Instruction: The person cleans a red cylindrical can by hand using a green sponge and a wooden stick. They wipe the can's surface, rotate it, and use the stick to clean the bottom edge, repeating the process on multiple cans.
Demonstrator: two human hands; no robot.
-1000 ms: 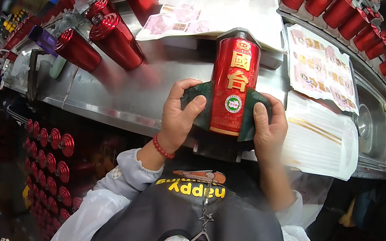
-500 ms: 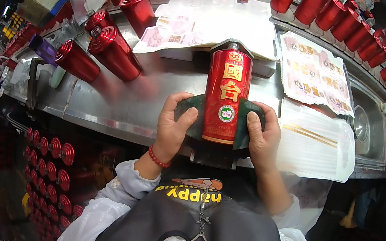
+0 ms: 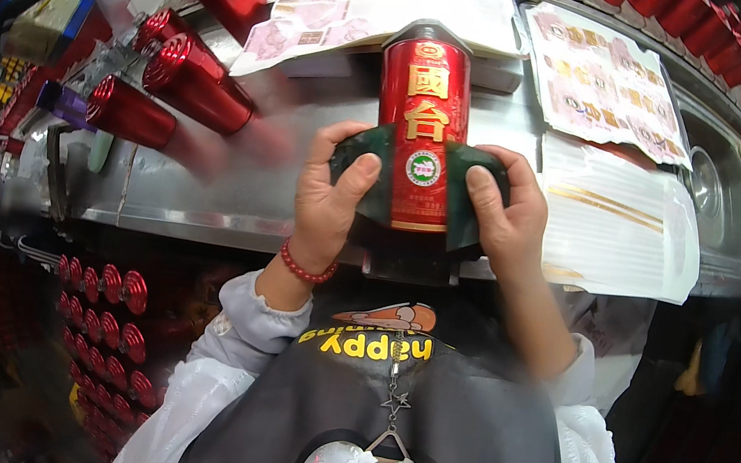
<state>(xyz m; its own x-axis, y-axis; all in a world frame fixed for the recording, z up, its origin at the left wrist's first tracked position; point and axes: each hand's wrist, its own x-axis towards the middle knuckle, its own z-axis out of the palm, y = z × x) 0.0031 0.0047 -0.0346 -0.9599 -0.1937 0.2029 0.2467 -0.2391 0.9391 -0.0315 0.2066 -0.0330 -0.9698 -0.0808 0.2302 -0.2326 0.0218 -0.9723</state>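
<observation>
Dark green pads (image 3: 461,222) have edged slightly inward over the red bottle (image 3: 426,114) since the earlier frame. From the head view, the glossy bottle, bearing large gold characters, a round green-and-white emblem and a gold band around its base, points that base toward the person, with steel tabletop (image 3: 200,205) to its left. Left hand (image 3: 331,188) and right hand (image 3: 512,217), partly closed, thumbs in front, pinch the pads beside the bottle's lower half.

It's red and gold on the bottle (image 3: 418,142), dark green on the flaps (image 3: 467,216), pink patterning on the labels (image 3: 607,87)!
</observation>
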